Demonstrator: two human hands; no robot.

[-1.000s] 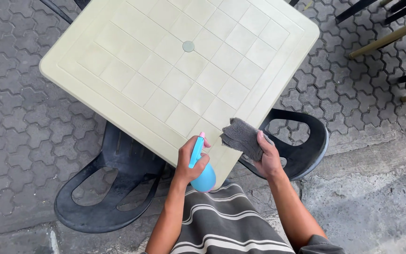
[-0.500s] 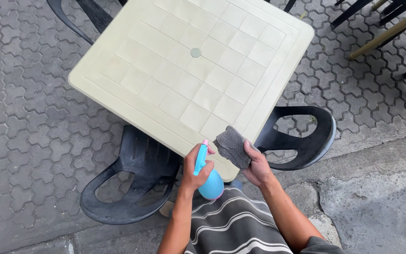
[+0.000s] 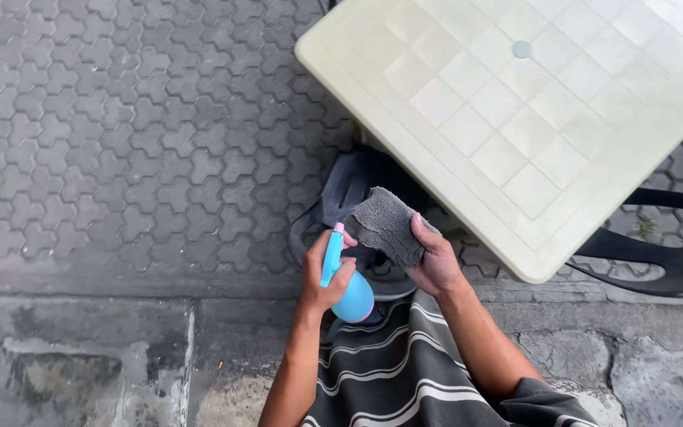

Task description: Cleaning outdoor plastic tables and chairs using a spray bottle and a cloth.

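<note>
My left hand [image 3: 322, 273] has its grip clamped on a blue spray bottle [image 3: 351, 294], held low near my striped shirt. My right hand [image 3: 435, 261] pinches a grey cloth [image 3: 385, 225] just beside it, off the cream tabletop [image 3: 531, 134], above 1 dark chair [image 3: 341, 190].

The counter [image 3: 515, 119] runs off the top and right edges and hides most of both chairs [image 3: 341, 198]. The left hand [image 3: 322, 273] covers the bottle's [image 3: 353, 299] neck. The cloth [image 3: 389, 225] hides the right hand's [image 3: 436, 261] fingertips.
</note>
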